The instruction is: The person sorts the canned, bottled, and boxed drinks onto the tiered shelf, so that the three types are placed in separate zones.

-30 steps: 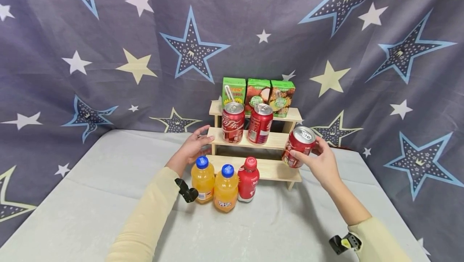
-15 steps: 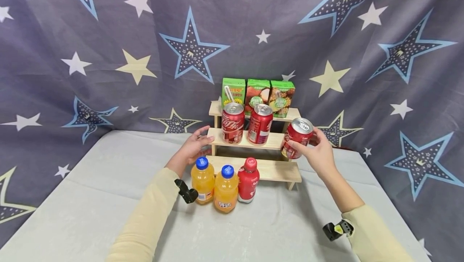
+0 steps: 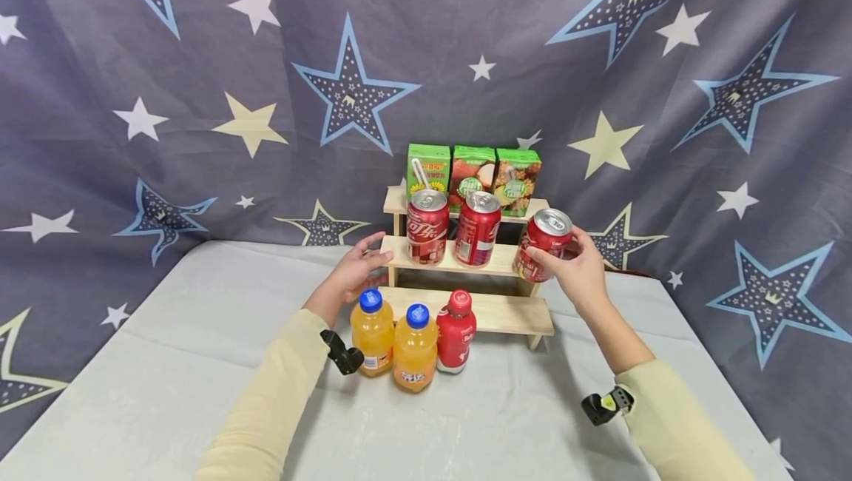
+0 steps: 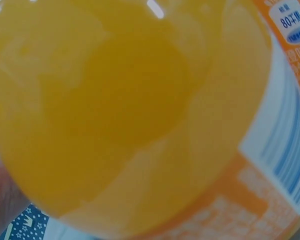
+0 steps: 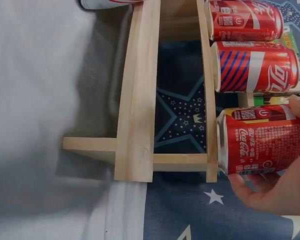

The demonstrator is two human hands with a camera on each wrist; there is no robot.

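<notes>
My right hand (image 3: 577, 266) grips a red Coca-Cola can (image 3: 542, 244) by its side, fingers and thumb around it. In the right wrist view this can (image 5: 262, 140) has its base at the right end of the middle step; contact with the wood is unclear. At the left end of the wooden step shelf (image 3: 509, 263), my left hand (image 3: 356, 270) holds the middle step's end between thumb and fingers. Two more cola cans (image 3: 427, 228) (image 3: 477, 229) stand upright on that step. The left wrist view is mostly filled by an orange drink bottle (image 4: 130, 100).
Three juice cartons (image 3: 472, 174) stand on the top step. In front of the lower step are two blue-capped orange drink bottles (image 3: 373, 337) (image 3: 416, 351) and a red bottle (image 3: 456, 333). A star-patterned curtain (image 3: 426, 59) hangs behind the pale-covered table (image 3: 466, 429).
My right hand has carried the can up and slightly left, from in front of the shelf's right side to the middle step's right end. The left hand has stayed in place.
</notes>
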